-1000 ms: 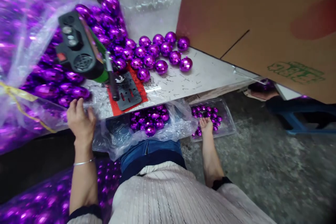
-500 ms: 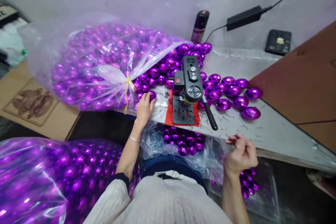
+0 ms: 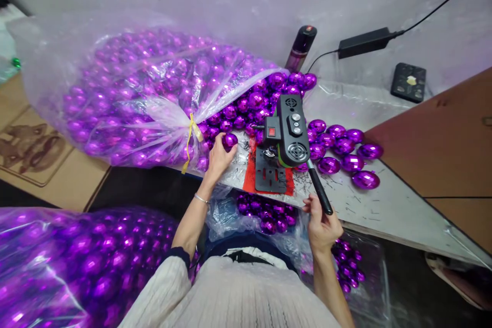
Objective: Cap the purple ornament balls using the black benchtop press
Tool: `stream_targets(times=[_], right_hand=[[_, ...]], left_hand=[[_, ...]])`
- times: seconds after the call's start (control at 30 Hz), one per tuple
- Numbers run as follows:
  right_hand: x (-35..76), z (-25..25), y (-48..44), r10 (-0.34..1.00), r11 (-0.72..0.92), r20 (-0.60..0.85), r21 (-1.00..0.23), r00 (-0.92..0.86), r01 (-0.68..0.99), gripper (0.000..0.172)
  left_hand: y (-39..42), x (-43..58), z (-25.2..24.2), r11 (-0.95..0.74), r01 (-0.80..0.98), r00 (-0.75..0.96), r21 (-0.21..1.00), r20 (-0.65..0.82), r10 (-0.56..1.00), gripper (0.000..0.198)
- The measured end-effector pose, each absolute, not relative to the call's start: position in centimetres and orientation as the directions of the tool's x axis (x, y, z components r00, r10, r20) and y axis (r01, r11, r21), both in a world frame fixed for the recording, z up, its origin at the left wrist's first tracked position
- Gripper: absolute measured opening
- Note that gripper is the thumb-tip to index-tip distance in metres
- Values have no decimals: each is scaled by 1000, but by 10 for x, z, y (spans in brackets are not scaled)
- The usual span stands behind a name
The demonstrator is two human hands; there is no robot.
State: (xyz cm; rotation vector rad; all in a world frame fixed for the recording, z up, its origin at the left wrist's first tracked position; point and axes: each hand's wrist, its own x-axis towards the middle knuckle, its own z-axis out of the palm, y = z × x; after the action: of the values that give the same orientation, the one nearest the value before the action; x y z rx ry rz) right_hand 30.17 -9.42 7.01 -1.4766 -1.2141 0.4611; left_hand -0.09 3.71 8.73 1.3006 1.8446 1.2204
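Note:
My left hand pinches a shiny purple faceted ball between thumb and fingers, at the left edge of the bare bench top. Other purple balls lie just behind it, by the bag mouth. My right hand is at the bench's front edge, its bent fingers around the end of a black lever handle; part of the grip is hidden. The lever belongs to a small black press with a red switch. Its slotted base plate stands on a red sheet.
A big clear bag of purple balls, tied with yellow string, covers the left bench. Loose balls lie right of the press. Behind stand a spray can and power adapter. A cardboard box is at right.
My left hand has picked up a purple ball from the bag mouth. My right hand has moved left to the lever handle. The camera view has shifted slightly.

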Motion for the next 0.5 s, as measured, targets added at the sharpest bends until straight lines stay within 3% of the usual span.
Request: stream_targets(times=[0.07, 0.13, 0.2, 0.33, 0.5], right_hand=[[301, 69, -95, 860, 149, 324, -899, 395, 413, 27], [301, 70, -94, 867, 148, 313, -905, 388, 399, 26], [300, 72, -92, 873, 145, 308, -904, 377, 403, 26], [296, 80, -87, 873, 179, 337, -894, 353, 411, 24], [293, 91, -85, 861, 197, 371, -873, 346, 447, 23]], left_hand=[[35, 2, 92, 134, -48, -375, 990, -142, 916, 48], [30, 7, 94, 174, -423, -272, 889, -308, 912, 37], [23, 15, 93, 232, -601, -167, 765, -404, 899, 29], [5, 38, 84, 280, -639, -123, 716, -455, 882, 26], [-10, 69, 76, 263, -462, -163, 847, -373, 913, 52]])
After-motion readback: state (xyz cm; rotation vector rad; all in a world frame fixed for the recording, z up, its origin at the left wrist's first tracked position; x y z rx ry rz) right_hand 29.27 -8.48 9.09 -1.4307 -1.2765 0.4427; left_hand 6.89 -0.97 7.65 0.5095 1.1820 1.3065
